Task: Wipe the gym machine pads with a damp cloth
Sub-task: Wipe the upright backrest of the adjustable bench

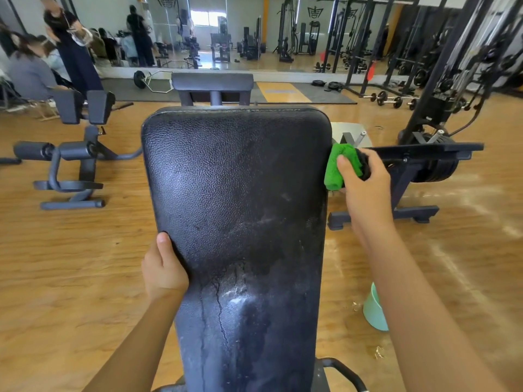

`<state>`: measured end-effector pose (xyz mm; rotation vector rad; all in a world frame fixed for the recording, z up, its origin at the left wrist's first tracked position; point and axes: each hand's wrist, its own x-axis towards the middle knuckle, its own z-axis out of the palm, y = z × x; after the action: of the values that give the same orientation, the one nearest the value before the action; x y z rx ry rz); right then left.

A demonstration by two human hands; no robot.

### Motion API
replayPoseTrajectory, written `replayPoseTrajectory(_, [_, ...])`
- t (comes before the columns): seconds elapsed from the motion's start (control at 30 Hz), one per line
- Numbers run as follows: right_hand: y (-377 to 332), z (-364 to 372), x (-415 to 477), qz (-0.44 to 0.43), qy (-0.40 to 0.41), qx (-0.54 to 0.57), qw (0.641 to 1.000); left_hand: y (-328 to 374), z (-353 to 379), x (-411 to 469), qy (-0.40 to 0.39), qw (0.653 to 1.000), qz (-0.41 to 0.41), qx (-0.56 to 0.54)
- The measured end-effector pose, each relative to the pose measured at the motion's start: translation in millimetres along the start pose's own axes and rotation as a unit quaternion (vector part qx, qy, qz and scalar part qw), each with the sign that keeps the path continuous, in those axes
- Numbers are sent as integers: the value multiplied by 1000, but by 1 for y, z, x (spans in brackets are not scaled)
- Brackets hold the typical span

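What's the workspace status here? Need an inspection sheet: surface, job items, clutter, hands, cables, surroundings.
Surface: black textured vinyl bench pad, wet streaks and whitish smears on its lower half.
Job's things: green terry cloth bunched against the pad's right edge; mint-green plastic bucket on the floor to the right.
Clutter: small scraps on the wooden floor near the bucket.
Grippers: left hand grips the pad's left edge, thumb on top; right hand holds the cloth.
Cables: dark looped cable by the black rack on the right.
Surroundings: grey roller-pad bench left, plate-loaded machine right, dumbbells, mirror wall, seated people far left.
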<state>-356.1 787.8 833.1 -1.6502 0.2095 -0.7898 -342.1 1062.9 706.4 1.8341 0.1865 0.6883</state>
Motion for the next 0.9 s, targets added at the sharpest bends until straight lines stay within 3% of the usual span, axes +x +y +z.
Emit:
replayPoseTrajectory(0.23, [30,-12,-28,105,-33,33,993,-4,1,0,1,1000,-6,0])
replayPoseTrajectory(0.57, [64,-6,-86,25,70,-46,996,-5,-1,1,-9,1000,-12,8])
replayPoseTrajectory(0.9, [25,16,-57,-140,93,-121,978,-6,0,2,-13,1000,1,-1])
